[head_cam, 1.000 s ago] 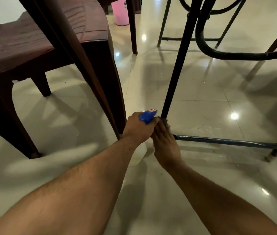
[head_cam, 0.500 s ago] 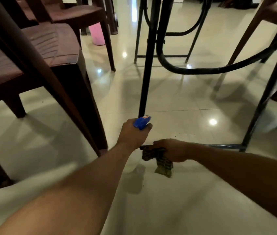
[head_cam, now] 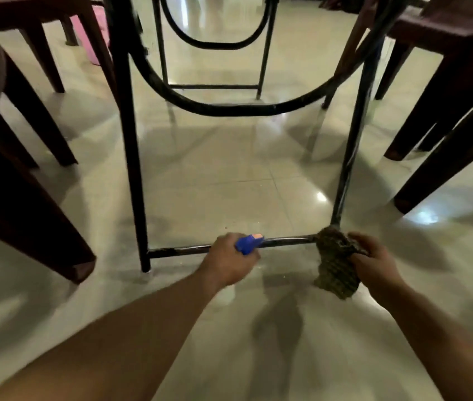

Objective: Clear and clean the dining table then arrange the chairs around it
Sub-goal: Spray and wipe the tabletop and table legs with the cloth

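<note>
A low view under the dining table is given, with the tabletop itself out of sight above. The black metal table frame (head_cam: 131, 157) is seen standing on the glossy tiled floor (head_cam: 229, 180), its low crossbar (head_cam: 284, 242) running left to right just beyond the hands. Dark brown chairs (head_cam: 12, 169) stand close on the left and right, not yet arranged.

The left hand (head_cam: 229, 260) is wrapped around a spray bottle (head_cam: 248, 243), of which only the blue nozzle is shown; the fingers are clamped on it. The right hand (head_cam: 374, 261) is closed on a dark, knobbly cloth (head_cam: 335, 261), which is pressed against the joint where the right leg (head_cam: 351, 157) meets the crossbar, with its lower end hanging toward the floor.

The step in hand is judged to be the wiping of the table's frame, part of the cleaning stage. The next move would probably call for the cloth to be drawn along the crossbar or up the right leg, with the spray aimed first at any unwiped stretch. Only afterwards could the chairs be pushed in around the table.
</note>
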